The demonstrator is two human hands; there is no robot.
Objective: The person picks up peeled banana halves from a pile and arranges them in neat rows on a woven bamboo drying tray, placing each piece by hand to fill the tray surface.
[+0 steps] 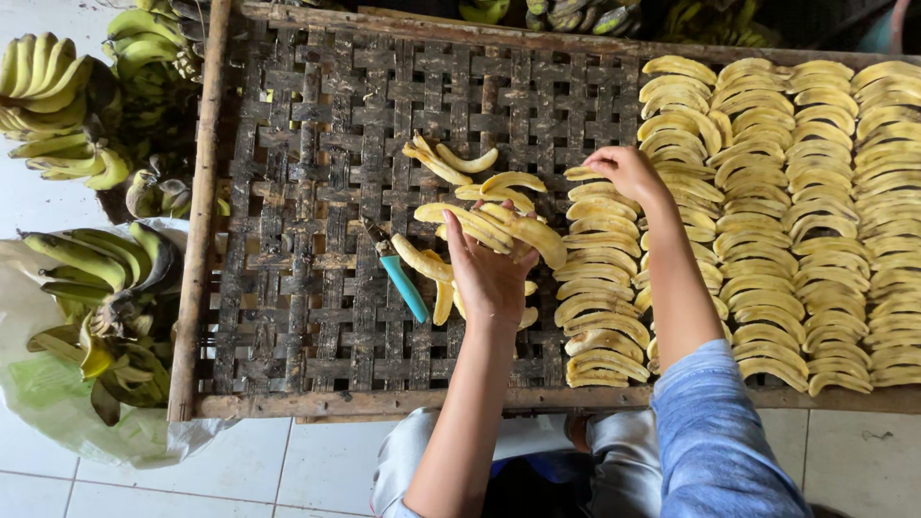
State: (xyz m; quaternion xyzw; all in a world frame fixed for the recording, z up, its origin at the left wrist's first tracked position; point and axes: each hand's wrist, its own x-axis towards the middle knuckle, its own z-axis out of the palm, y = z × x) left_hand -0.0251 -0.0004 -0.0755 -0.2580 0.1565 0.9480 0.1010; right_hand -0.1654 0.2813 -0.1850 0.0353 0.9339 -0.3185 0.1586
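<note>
Fingers of my left hand (491, 273) lie open on loose banana slices (499, 225) mid-rack. Right hand (625, 173) pinches one slice (581, 174) heading the nearest row, toward the woven rack's (288, 192) far edge; a blue-handled knife (398, 273) lies beside.

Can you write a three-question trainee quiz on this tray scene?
1. True or false: the right hand is placing a slice at the top of a row of banana slices.
2. What does the left hand rest on: A the loose pile of slices, B the blue-handled knife, C the unpeeled bananas?
3. What is the tray made of?

Key: 1 true; 2 A; 3 woven strips in a wooden frame.
</note>
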